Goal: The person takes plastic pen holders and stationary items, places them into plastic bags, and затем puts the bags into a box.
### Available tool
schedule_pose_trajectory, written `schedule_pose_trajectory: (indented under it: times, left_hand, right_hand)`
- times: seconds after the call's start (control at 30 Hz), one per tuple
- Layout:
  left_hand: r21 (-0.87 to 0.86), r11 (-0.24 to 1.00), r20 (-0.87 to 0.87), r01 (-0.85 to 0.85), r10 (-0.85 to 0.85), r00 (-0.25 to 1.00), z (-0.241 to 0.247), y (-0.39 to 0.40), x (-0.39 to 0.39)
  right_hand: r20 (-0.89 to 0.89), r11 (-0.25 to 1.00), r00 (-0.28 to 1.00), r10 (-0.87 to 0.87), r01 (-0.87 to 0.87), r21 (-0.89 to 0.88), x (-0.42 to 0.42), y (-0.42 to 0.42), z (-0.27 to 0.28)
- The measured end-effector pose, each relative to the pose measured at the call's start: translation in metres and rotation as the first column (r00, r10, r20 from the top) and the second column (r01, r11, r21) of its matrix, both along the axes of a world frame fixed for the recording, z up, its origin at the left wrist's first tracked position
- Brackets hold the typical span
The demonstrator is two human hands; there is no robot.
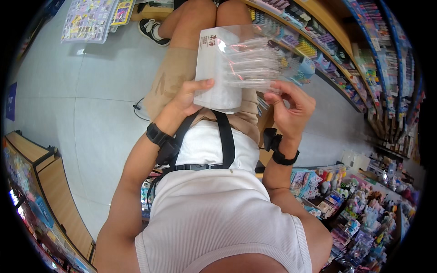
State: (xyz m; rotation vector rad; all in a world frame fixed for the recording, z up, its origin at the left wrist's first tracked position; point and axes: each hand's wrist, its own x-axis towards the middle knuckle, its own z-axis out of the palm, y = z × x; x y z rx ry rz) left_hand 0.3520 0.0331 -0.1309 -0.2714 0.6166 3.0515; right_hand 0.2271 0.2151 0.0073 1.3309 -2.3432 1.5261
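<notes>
My left hand [191, 94] grips a white and clear plastic package [218, 75] by its lower left side, thumb on the front. The package bears printed writing near its top and is held above my lap. Several slim, clear-wrapped sticks, which look like pens [254, 65], stick out of its right side in a fanned row, with reddish marks on some. At the lower end of that row, my right hand [293, 102] pinches a stick tip between thumb and forefinger. The inner ends of the sticks are blurred behind the plastic.
Shelves of pens and stationery [307, 44] curve along the right. Plush toys and small packaged goods [362, 211] crowd the lower right. A wooden display unit [54, 191] stands at left, and sticker sheets [88, 20] hang at upper left. A black cable [138, 106] lies on the tiled floor.
</notes>
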Motion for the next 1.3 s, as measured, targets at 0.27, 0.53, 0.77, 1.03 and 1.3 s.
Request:
schedule_pose_trajectory:
  times: [0.27, 0.53, 0.77, 1.03, 1.3]
  left_hand:
    - [-0.05, 0.999, 0.029, 0.004, -0.003, 1.0, 0.002, -0.001, 0.001]
    - [-0.042, 0.999, 0.036, 0.006, -0.004, 0.999, 0.0, 0.0, 0.0]
    - [-0.048, 0.999, 0.042, -0.008, 0.01, 0.999, 0.004, 0.0, 0.0]
    - [-0.042, 0.999, 0.04, -0.014, 0.016, 0.999, 0.006, 0.001, 0.0]
    - [-0.077, 0.996, 0.062, -0.035, 0.04, 0.997, 0.011, 0.004, -0.002]
  right_hand:
    - [0.087, 0.998, 0.995, -0.04, 0.043, -0.037, -0.007, 0.013, 0.022]
    - [0.24, 0.999, 0.97, 0.022, -0.009, -0.053, -0.002, 0.004, 0.001]
    - [0.312, 0.994, 0.95, 0.032, 0.001, -0.106, -0.001, -0.006, -0.004]
    - [0.288, 0.997, 0.957, -0.025, 0.044, -0.059, 0.003, -0.006, -0.004]
    - [0.303, 0.989, 0.951, -0.053, 0.092, -0.117, 0.008, -0.006, 0.002]
